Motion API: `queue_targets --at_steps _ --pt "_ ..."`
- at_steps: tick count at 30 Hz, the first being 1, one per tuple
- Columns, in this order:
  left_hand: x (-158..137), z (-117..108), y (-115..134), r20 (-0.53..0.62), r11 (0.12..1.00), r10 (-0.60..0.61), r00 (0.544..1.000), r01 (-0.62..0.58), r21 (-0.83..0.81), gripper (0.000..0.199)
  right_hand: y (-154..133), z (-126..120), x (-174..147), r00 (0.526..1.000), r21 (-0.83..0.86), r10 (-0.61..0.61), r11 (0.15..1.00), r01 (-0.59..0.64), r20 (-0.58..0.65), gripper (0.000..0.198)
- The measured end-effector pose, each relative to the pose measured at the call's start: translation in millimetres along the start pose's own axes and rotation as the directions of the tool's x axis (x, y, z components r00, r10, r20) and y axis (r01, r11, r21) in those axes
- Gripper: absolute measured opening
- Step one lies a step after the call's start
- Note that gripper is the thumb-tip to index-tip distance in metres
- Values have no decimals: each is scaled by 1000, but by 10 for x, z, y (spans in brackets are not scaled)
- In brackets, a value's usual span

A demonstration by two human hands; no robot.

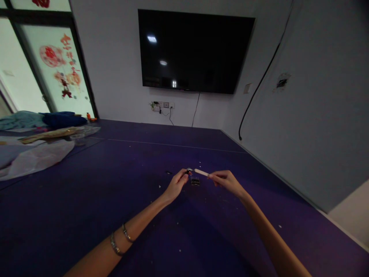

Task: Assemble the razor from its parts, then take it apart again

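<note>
Can make out a small dark piece (pixel 189 170) with a whitish top, gripped between thumb and fingers of the left hand (pixel 176 185), just beyond and slightly left of the small dark block (pixel 195 181). Cannot tell its exact shape or material; mostly covered by the left hand. Can also see a pale, flat stick (pixel 201 172) with a rounded tip, pinched at its other end by the right hand (pixel 226 181), just beyond the block and to its right. Points leftward, very near the dark piece; cannot judge whether touching or apart. Would call the block squarish and clear-looking on top, resting on a purple surface (pixel 123 207); too small for finer detail. Can spot a thin dark sliver (pixel 169 172) left of the block, not identifiable, and white specks (pixel 180 251) scattered around the block. Can follow both arms (pixel 147 217) up toward the block, cut off by the lower edge. Can see, far left of the block, plastic wrapping (pixel 43 157), blurred and cut off, and, well beyond the block, a dark television (pixel 196 52).
</note>
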State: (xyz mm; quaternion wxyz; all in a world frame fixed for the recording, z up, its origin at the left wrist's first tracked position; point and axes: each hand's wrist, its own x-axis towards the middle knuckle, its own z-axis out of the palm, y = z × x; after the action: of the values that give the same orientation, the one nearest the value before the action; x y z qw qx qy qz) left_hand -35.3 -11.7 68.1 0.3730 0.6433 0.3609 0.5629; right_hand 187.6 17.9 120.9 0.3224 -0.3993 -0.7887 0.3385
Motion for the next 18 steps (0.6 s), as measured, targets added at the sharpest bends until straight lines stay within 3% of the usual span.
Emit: queue_targets --at_steps 13,18 --pt "-22 37 50 29 993 -26 999 30 -116 30 60 73 20 998 76 21 997 -16 -55 38" --pt "-37 65 49 46 980 -68 997 76 -183 31 67 113 22 1000 99 -15 995 17 -25 37"
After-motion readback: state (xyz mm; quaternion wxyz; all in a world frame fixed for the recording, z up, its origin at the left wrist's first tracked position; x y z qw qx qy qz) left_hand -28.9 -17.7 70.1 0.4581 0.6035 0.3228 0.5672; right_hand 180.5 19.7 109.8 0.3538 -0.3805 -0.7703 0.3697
